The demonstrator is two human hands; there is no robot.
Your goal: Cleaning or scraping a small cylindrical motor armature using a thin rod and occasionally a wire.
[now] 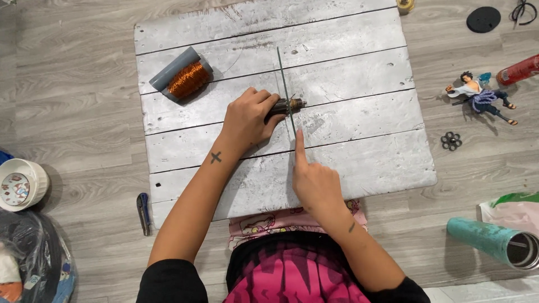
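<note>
A small dark tool (287,106) is gripped in the left hand (247,120) against a thin green rod (283,84). The rod is pinned to the board (348,50) by one finger of the right hand (314,179). The rod is best kept flat and pressed down.

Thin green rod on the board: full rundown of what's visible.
The green rod is a long, thin, straight stick, maybe wire or metal, lying flat on the whitewashed wooden board, running almost straight away from the person. The right hand presses its near end with the forefinger. The left hand holds a small dark brown tool against its middle. Its far end lies free.
</note>
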